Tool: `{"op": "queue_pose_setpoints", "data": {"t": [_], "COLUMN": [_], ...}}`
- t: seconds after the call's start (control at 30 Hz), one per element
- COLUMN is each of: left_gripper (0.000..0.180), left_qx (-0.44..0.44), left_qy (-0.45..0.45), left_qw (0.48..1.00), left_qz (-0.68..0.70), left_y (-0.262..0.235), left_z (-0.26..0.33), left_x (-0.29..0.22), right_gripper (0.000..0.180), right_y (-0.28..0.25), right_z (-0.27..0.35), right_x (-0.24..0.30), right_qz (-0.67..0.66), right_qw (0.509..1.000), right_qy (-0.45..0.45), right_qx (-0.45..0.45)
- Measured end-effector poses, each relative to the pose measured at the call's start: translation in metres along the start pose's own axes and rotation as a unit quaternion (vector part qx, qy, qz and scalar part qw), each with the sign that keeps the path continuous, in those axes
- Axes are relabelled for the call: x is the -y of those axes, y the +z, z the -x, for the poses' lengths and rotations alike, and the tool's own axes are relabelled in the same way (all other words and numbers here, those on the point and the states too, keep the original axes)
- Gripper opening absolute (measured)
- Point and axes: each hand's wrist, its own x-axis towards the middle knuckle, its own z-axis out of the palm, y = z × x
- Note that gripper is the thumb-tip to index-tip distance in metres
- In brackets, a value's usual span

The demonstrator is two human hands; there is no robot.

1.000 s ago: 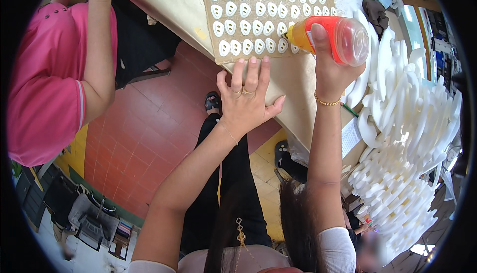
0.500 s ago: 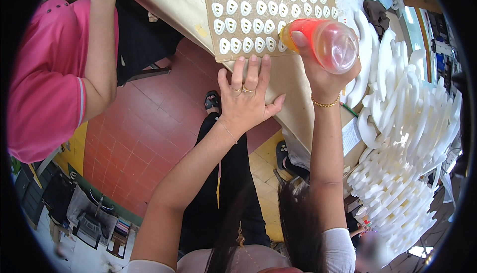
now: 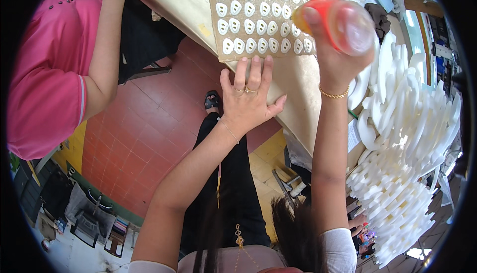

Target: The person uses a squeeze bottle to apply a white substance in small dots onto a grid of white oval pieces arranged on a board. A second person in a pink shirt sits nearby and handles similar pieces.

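Note:
My right hand point(image 3: 334, 59) grips an orange squeeze bottle point(image 3: 338, 20), tipped so its nozzle points left at the brown board point(image 3: 214, 29). That board lies on the beige table and carries several rows of small white ring-shaped pieces point(image 3: 258, 12). My left hand point(image 3: 248, 96) rests flat on the table's near edge just below the board, fingers together and touching its lower rim. It holds nothing. Gold rings sit on two fingers and a gold bracelet on the right wrist.
A person in a pink shirt point(image 3: 47, 79) stands at the left with an arm point(image 3: 107, 39) reaching to the table. Stacks of white foam cut-outs point(image 3: 407, 138) fill the right side. Red floor tiles point(image 3: 144, 134) and my black trousers show below.
The bottle has tilted further and swung toward the camera over the board's right edge. My left hand stays in place at the table edge.

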Motion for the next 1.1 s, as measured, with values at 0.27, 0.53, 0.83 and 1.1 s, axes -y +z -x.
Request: {"op": "queue_pose_setpoints", "data": {"t": [0.27,0.53,0.83,1.1], "left_gripper": [0.082,0.078,0.076,0.077], "left_qx": [0.002,0.003,0.004,0.008], "left_qy": [-0.001,0.005,0.012,0.011], "left_qw": [1.000,1.000,1.000,1.000], "left_qz": [-0.003,-0.012,-0.016,-0.016], "left_y": [0.001,-0.001,-0.001,-0.001], "left_z": [0.002,0.001,-0.001,0.000], "left_x": [0.002,0.002,0.003,0.003], "right_gripper": [0.026,0.036,0.038,0.040], "right_y": [-0.032,-0.028,-0.022,-0.033], "right_z": [-0.005,0.013,0.018,0.032], "right_x": [0.010,0.017,0.005,0.014], "right_qz": [-0.438,-0.107,-0.090,-0.073], "right_qw": [0.788,0.946,0.956,0.962], "right_qy": [0.396,0.301,0.277,0.262], "right_qx": [-0.172,0.044,0.028,0.014]}}
